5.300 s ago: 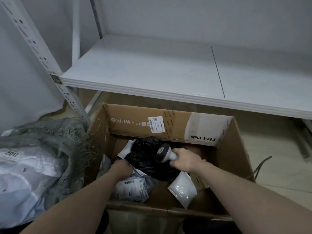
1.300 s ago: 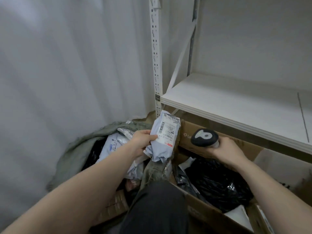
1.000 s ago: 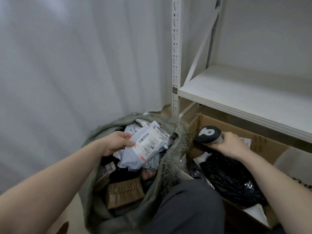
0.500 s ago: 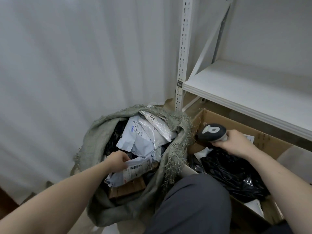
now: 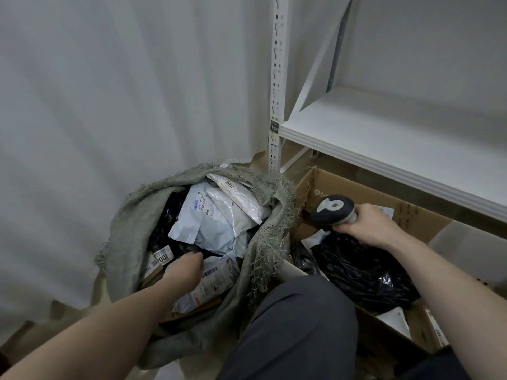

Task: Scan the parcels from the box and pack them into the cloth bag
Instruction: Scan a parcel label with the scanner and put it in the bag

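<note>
Left hand (image 5: 183, 272) rests on grey mailer (image 5: 208, 283) inside cloth bag (image 5: 129, 215); grip indeterminate. Mailer judged light, soft, slippery; pinch edge. Right hand (image 5: 367, 229) clasps scanner (image 5: 335, 209).

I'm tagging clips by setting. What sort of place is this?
Probably a parcel sorting or storage room: slotted metal shelving, a cloth bag full of labelled parcels, and a barcode scanner in the right hand.

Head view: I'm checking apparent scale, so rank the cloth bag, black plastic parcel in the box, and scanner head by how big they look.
1. cloth bag
2. black plastic parcel
3. scanner head

The gaps look plain, so nearness doesn't blur the order.
</note>
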